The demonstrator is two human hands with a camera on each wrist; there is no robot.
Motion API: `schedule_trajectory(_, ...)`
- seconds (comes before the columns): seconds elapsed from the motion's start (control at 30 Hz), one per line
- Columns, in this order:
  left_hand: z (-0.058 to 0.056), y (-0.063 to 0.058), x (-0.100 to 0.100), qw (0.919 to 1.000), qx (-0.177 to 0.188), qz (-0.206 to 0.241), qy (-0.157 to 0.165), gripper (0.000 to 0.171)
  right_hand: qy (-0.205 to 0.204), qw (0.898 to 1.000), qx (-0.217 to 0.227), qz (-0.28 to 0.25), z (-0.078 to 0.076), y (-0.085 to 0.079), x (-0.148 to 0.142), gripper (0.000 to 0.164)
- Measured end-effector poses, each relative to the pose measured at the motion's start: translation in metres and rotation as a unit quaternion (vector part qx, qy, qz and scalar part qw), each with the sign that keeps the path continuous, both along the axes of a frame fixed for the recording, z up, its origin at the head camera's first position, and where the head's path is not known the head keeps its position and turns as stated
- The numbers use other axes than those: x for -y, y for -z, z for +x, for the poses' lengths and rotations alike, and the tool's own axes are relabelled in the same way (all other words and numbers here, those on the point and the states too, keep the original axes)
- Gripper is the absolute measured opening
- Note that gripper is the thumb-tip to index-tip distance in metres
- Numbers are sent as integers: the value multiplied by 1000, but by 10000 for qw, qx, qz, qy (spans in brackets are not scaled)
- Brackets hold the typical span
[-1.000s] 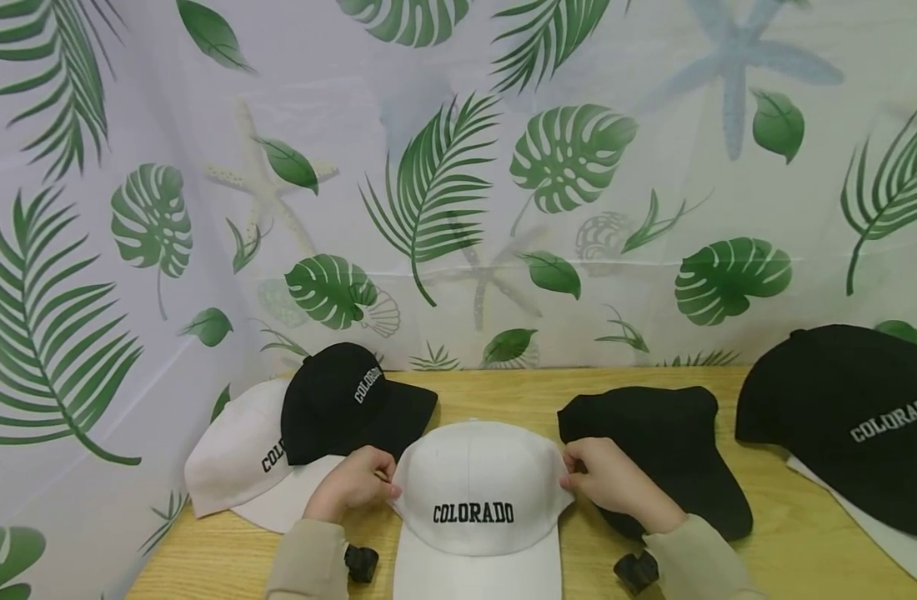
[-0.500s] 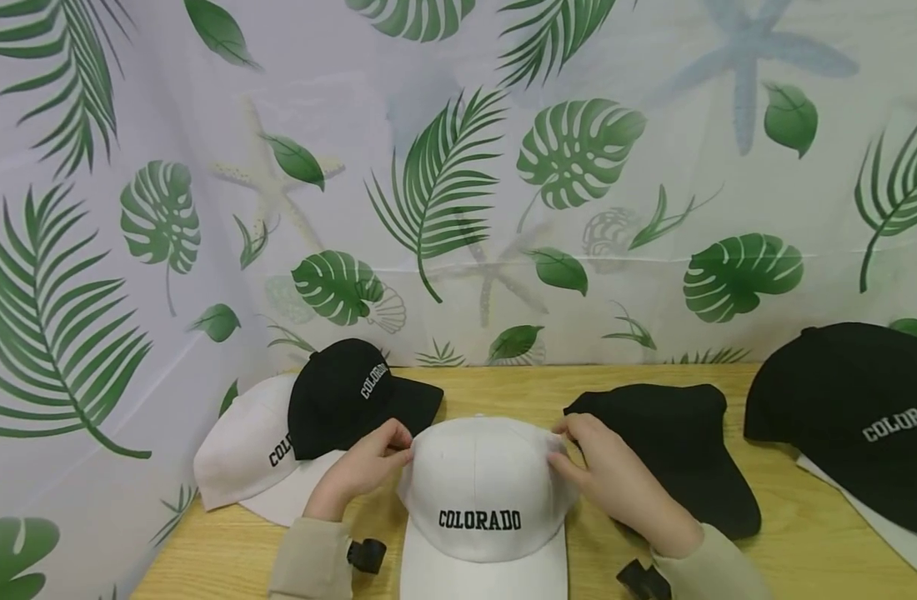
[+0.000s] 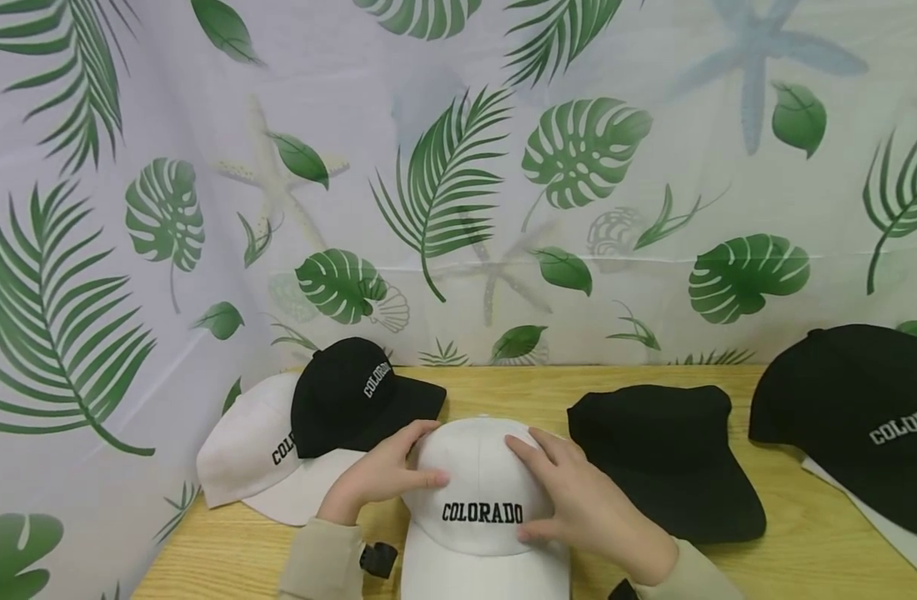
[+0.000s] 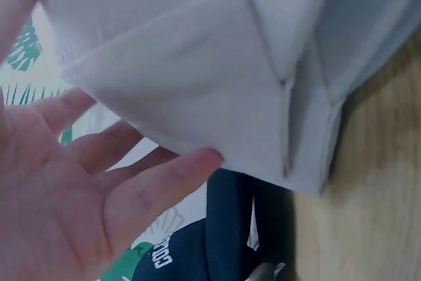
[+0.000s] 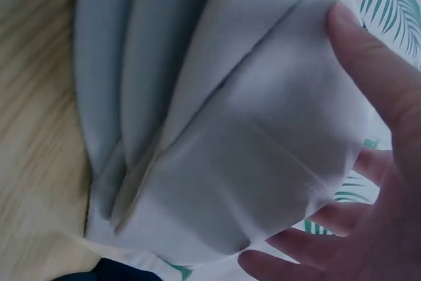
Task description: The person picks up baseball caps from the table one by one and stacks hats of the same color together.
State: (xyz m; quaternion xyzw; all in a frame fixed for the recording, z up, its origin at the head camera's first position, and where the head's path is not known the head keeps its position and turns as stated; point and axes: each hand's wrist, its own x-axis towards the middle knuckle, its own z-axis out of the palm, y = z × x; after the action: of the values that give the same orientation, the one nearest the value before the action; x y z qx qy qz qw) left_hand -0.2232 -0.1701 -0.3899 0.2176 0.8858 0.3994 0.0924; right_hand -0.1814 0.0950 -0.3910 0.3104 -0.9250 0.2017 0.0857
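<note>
A white baseball cap (image 3: 477,467) with black COLORADO lettering sits at the front middle of the table, its brim toward me. My left hand (image 3: 383,472) is at the left of the crown, thumb on the front panel. My right hand (image 3: 582,504) lies spread over the right side of the crown, thumb near the end of the lettering. In the left wrist view, fingertips of the left hand (image 4: 72,189) touch the side of the white cap (image 4: 177,77). In the right wrist view, spread fingers of the right hand (image 5: 368,215) touch the opposite side panel (image 5: 256,156).
At the back left, a black cap (image 3: 342,400) rests on a white cap (image 3: 241,442). A plain-looking black cap (image 3: 661,458) lies right of the middle. Another black cap (image 3: 849,408) sits over a white one at far right. A leaf-print sheet (image 3: 458,208) hangs behind the wooden table (image 3: 503,387).
Both hands have gone from pinching the white cap's sides to resting on its crown with spread fingers. The right hand has moved inward over the front. The view has shifted slightly.
</note>
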Motion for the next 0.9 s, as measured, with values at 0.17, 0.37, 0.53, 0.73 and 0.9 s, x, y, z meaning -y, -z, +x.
schedule_trajectory(0.17,-2,1,-2,9999,8,-120,-40,67,52,9997,226,-17,-4,2,0,91)
schedule_trajectory(0.37,0,0,-2,9998,153,-91,-25,66,-69,9977,-601,294,12,-4,5,78)
schedule_trajectory(0.53,0,2,-2,9999,124,-91,-20,66,-1459,9722,-1740,576,40,-8,12,52)
schedule_trajectory(0.73,-3,8,3,9988,397,-159,-221,75,-2002,9654,-597,1559,61,-4,23,45)
schedule_trajectory(0.9,-9,17,13,9939,1059,290,-113,76,-1831,9692,-259,1629,62,2,28,40)
